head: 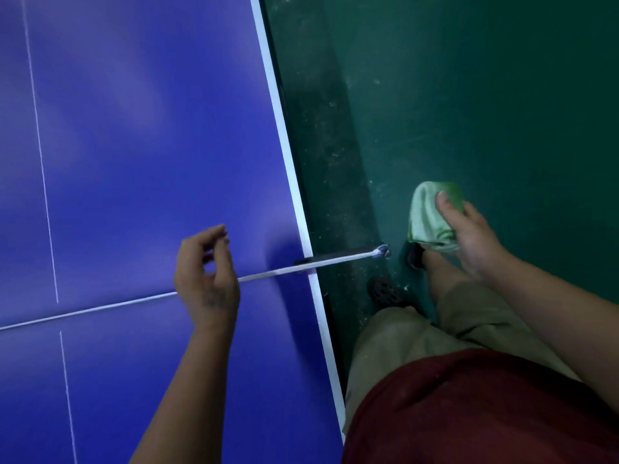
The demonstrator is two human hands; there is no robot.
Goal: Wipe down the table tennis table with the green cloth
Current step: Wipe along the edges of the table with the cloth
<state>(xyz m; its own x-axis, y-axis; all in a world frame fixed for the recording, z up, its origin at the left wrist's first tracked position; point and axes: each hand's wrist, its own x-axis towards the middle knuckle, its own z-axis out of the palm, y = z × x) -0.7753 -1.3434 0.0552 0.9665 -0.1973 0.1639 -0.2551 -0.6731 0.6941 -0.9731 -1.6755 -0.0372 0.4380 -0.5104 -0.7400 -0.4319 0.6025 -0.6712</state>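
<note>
The blue table tennis table (pixel 134 145) fills the left of the head view, with a white stripe along its right edge. Its net (pixel 274 272) crosses it as a thin white band. My left hand (pixel 206 272) hovers over the net near that edge, fingers loosely curled, holding nothing. My right hand (pixel 469 236) is off the table, out over the floor to the right. It grips the bunched green cloth (pixel 427 216), thumb on top.
The net post clamp (pixel 380 252) sticks out past the table's right edge. The dark green floor (pixel 485 95) lies to the right. My legs in beige trousers (pixel 418 336) and dark shoes stand close beside the table edge.
</note>
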